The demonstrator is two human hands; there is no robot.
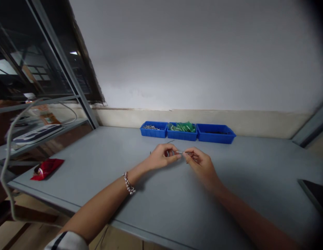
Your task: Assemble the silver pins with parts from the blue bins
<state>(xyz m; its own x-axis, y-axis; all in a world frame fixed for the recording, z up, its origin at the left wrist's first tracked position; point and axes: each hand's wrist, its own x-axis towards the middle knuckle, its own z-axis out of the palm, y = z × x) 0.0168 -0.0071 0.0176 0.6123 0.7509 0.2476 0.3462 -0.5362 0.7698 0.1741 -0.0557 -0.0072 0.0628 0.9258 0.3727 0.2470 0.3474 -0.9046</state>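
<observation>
A thin, silvery metal pin spans the gap between my two hands, above the grey table. My right hand pinches its right part between thumb and fingers. At the pin's left end, my left hand closes thumb and forefinger around the tip, the other fingers curled. Its exact kind is too small to make out. Just beyond the hands stand three blue bins: the left bin holds metal pins, the middle bin green packets, and the right bin small dark pieces.
Near the left hand, a thin dark piece lies on the grey table. A red packet rests at the left edge. A dark flat object sits far right. Left stands a shelf with a power strip and a white cable.
</observation>
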